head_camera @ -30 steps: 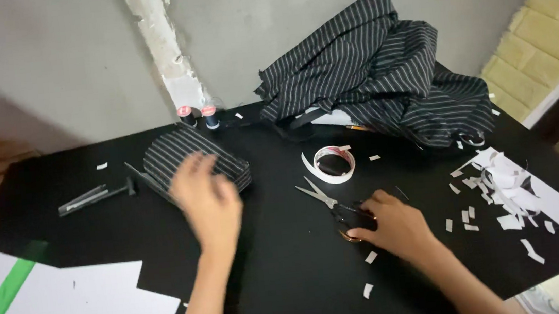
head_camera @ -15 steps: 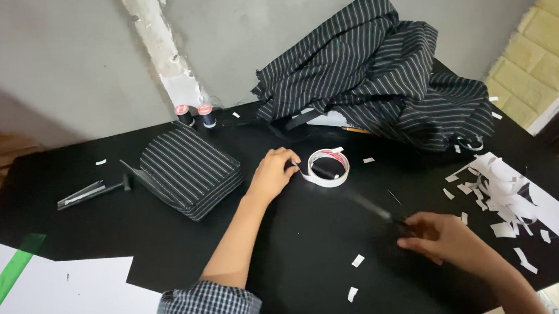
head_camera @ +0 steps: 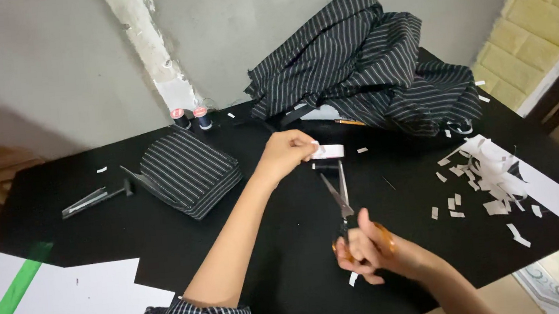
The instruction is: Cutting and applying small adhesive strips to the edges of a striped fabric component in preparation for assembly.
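L hand (head_camera: 289, 150) now lifts tape roll (head_camera: 328, 151) off tabletop (head_camera: 292, 292), pinching it; R hand (head_camera: 369, 247) gripping scissors (head_camera: 341, 199), blades open at tape.

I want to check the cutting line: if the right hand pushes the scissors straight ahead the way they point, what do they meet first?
Probably the white tape roll held by the left hand; the scissors in the right hand point open at it, though depth is unclear.

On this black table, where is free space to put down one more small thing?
Bare patches: between the folded cloth and the left hand's forearm, and the near edge right of the right hand. Crowded: the right side with paper scraps, the back with heaped cloth.
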